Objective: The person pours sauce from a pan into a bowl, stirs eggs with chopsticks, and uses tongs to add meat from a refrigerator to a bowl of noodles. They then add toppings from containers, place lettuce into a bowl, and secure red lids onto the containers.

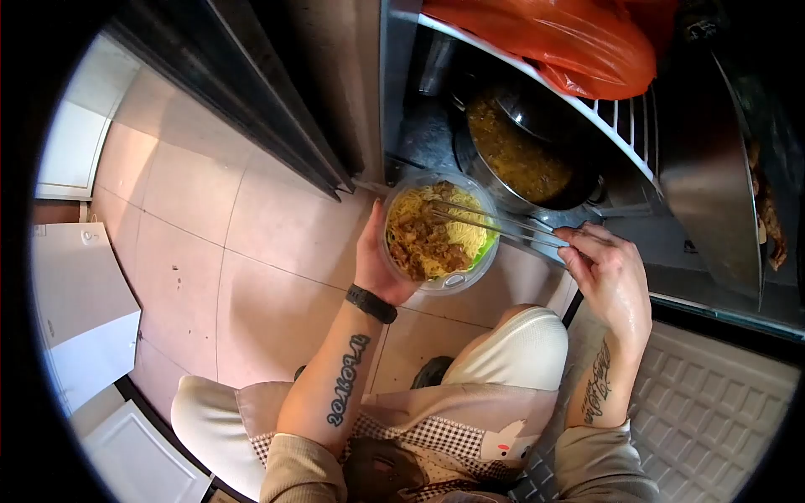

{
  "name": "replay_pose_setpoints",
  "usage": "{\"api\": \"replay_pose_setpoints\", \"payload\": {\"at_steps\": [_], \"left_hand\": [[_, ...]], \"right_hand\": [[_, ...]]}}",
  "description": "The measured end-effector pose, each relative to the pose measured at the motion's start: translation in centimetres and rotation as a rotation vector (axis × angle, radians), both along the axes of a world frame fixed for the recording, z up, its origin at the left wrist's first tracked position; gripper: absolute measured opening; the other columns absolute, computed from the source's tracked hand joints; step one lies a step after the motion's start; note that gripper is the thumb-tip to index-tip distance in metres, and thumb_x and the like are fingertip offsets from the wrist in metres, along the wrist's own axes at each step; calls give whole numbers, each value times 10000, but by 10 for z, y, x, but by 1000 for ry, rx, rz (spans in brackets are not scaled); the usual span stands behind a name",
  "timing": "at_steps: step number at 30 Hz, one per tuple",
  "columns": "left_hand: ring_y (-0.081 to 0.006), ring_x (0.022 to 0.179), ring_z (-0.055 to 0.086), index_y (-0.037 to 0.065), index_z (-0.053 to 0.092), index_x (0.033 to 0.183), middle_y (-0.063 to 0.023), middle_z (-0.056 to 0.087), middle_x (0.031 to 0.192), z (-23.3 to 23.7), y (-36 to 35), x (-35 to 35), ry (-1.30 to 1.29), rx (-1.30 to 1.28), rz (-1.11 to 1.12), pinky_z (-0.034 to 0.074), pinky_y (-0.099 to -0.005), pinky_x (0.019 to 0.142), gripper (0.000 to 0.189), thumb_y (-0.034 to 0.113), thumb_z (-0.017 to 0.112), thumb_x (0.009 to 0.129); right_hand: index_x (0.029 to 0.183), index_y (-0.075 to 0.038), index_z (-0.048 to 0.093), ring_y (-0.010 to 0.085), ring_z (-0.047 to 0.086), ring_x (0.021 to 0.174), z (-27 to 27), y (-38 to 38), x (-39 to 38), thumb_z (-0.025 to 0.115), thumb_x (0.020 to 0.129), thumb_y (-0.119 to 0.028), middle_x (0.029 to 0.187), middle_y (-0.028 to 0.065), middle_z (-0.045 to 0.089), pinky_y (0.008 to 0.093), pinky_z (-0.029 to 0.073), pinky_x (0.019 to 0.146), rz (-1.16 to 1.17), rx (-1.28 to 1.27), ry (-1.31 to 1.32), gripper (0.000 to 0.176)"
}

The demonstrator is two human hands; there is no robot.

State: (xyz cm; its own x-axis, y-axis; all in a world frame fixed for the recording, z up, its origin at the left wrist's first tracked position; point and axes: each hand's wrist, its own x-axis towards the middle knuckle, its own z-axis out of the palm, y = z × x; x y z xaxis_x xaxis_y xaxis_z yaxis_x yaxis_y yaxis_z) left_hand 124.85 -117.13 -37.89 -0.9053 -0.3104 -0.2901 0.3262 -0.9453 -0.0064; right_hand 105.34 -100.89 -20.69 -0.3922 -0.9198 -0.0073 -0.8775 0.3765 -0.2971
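Note:
A clear round bowl [463, 281] holds yellow noodles [411, 205], brown chunky topping [423, 243] and a bit of green at its right edge. My left hand [379, 264] is wrapped round the bowl's left and lower side. Metal chopsticks or tongs [511, 226] are pinched in the fingers of my right hand [610, 272], right of the bowl. Their tips rest on the food near the middle of the bowl. Behind the bowl, a pot [520, 159] of yellow-brown stew stands inside a cabinet, its right part in shadow.
An orange plastic bag [570, 42] lies on a white wire rack [620, 126] above the pot. A metal panel [708, 168] stands at the right, over a ridged light tray [721, 394]. White boxes [92, 293] stand on the tiled floor [277, 251] at the left.

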Motion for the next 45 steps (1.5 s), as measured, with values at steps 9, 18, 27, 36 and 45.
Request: {"api": "replay_pose_setpoints", "payload": {"at_steps": [9, 18, 27, 36, 45], "left_hand": [[-349, 1360, 438, 47, 413, 1467, -177, 443, 1493, -7, -3, 1, 27, 9, 10, 338, -526, 1140, 761, 625, 413, 973], [-348, 1318, 479, 76, 461, 1434, -164, 492, 1449, -19, -9, -14, -4, -26, 20, 396, -539, 1092, 696, 603, 429, 980], [-354, 1328, 472, 65, 459, 1436, -172, 483, 1462, -20, -6, -13, -4, 13, -10, 369, -547, 1112, 722, 616, 440, 970], [-340, 1334, 470, 66, 446, 1445, -159, 480, 1467, -21, -5, -13, 54, 32, 5, 366, -535, 1120, 710, 609, 382, 992], [-362, 1341, 453, 62, 431, 1455, -171, 460, 1480, -17, -9, -9, 82, 9, 26, 347, -569, 1121, 747, 629, 420, 969]], "right_hand": [[1007, 56, 695, 165, 546, 623, 13, 25, -11, 690, 863, -41, 769, 126, 600, 265, 443, 594, -205, -146, -175, 174], [1040, 52, 696, 66, 439, 676, -10, 67, -38, 664, 908, -49, 771, -11, 550, 218, 345, 578, -494, -268, -367, 169], [1063, 47, 690, 46, 423, 644, -45, 79, -53, 650, 939, -79, 752, -20, 555, 210, 340, 550, -550, -225, -311, 181], [1045, 61, 693, 91, 550, 688, -33, 48, -5, 661, 889, 1, 812, 75, 653, 241, 460, 616, -312, -193, -323, 170], [1043, 31, 707, 183, 587, 571, -13, 38, 16, 696, 838, -58, 782, 155, 629, 301, 450, 548, -229, 38, -319, 224]]}}
